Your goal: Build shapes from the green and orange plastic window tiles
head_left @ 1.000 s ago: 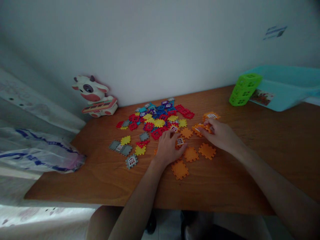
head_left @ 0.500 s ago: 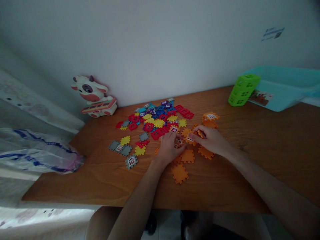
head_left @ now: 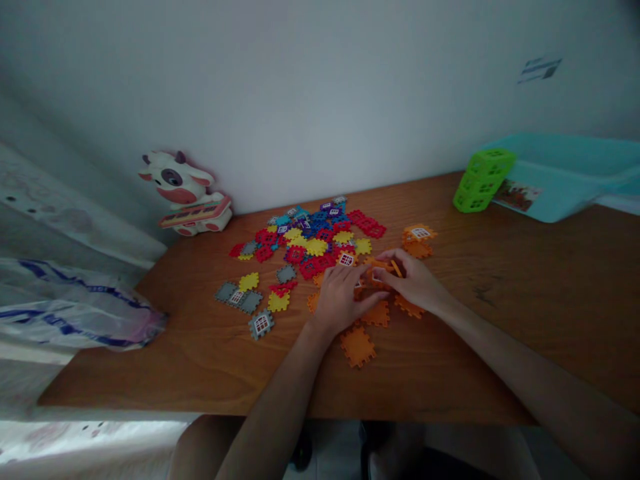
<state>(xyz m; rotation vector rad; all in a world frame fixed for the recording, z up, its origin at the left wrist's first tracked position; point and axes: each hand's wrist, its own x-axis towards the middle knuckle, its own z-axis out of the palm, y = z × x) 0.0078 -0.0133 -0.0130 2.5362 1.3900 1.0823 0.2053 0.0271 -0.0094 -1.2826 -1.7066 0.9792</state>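
The right grip [head_left: 413, 280] is clenched on an orange waffle tile [head_left: 383, 265], pinched tight in the fingers, and there's the left grip [head_left: 343, 300] right beside it, fingers [head_left: 367, 298] stretched toward the same spot over more orange tiles [head_left: 377, 315]. Can't tell if that one has hold of anything! Just below lies a lone orange tile [head_left: 357, 347], and to the left a multicoloured heap of tiles [head_left: 310, 247] spreads over the wooden bench [head_left: 450, 360]. Farther out, a cow toy [head_left: 183, 193], a green block stack [head_left: 483, 180] and a pale blue tub [head_left: 565, 187].
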